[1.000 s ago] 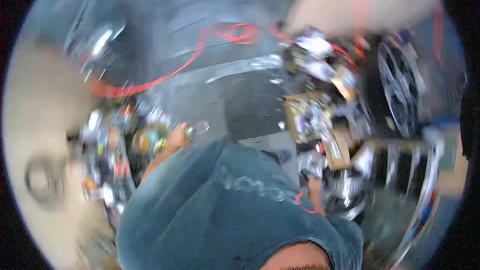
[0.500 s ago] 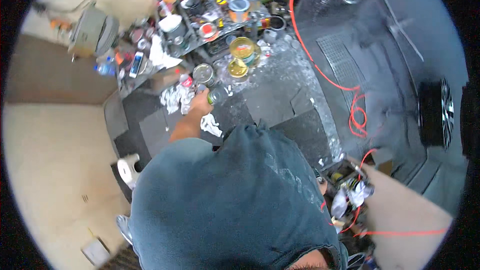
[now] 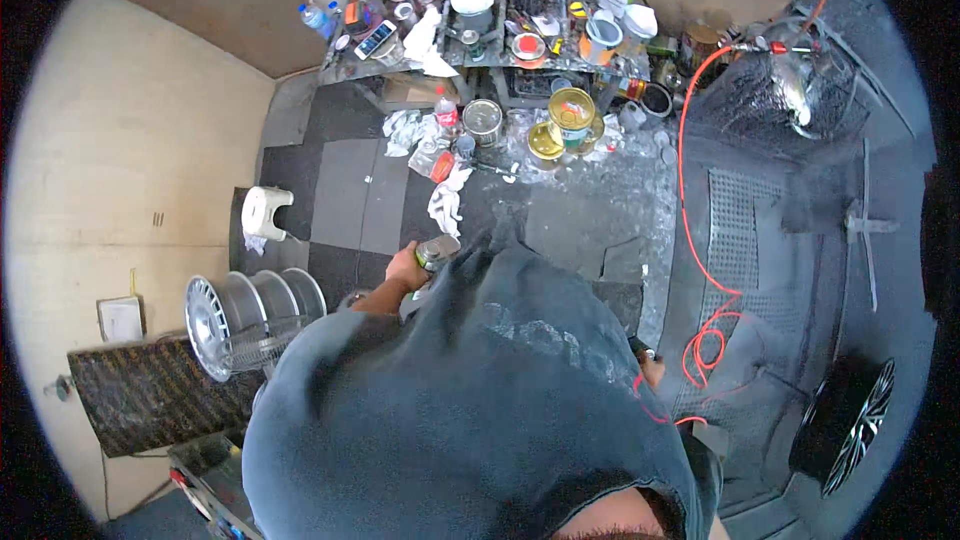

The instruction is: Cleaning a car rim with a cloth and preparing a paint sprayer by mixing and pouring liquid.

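My left hand (image 3: 403, 267) is closed around a small can (image 3: 436, 252) with a greyish top and a green side, held in front of my body. At the right edge of my shirt, my right hand (image 3: 653, 372) shows only partly. Its fingers are wrapped round a dark object that I cannot make out, beside a length of red hose. Beyond my left hand lie a white crumpled cloth (image 3: 446, 202) and a bottle with a red cap (image 3: 446, 112). Close to them stand a round tin (image 3: 482, 122) and a gold-topped tin (image 3: 571, 110).
A cluttered bench (image 3: 395, 67) with paint pots, a phone and paper stands at the far side. A red hose (image 3: 684, 180) runs down the right, near a dark wheel (image 3: 850, 420). On the left are a white stool (image 3: 265, 212) and silver wheel rims (image 3: 232, 315).
My left hand has drawn back from the tins toward my body with the can in it. My view has turned, bringing the silver rims into sight at left. My right hand shows more.
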{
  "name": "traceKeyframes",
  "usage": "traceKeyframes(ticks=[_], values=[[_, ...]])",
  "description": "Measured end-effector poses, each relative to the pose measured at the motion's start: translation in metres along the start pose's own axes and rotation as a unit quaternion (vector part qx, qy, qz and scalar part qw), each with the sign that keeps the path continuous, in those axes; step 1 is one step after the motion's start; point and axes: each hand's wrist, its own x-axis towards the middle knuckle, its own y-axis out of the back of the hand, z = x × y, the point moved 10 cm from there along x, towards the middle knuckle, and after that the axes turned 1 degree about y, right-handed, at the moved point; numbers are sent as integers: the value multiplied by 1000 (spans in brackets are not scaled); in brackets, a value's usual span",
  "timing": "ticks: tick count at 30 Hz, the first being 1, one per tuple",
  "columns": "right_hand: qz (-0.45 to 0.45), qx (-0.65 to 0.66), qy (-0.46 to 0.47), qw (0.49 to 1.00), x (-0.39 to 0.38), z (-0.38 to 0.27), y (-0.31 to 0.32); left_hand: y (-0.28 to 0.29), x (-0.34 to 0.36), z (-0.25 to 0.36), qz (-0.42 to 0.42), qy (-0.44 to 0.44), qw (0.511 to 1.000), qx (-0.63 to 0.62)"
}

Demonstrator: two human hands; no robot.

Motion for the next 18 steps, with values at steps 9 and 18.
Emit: traceKeyframes(ticks=[9, 18], values=[[-141, 13, 79, 987, 68, -124, -55, 35, 17, 25, 107, 0, 992, -66], [-143, 117, 115, 976, 35, -213, -82, 74, 126, 32, 42, 16, 999, -22]])
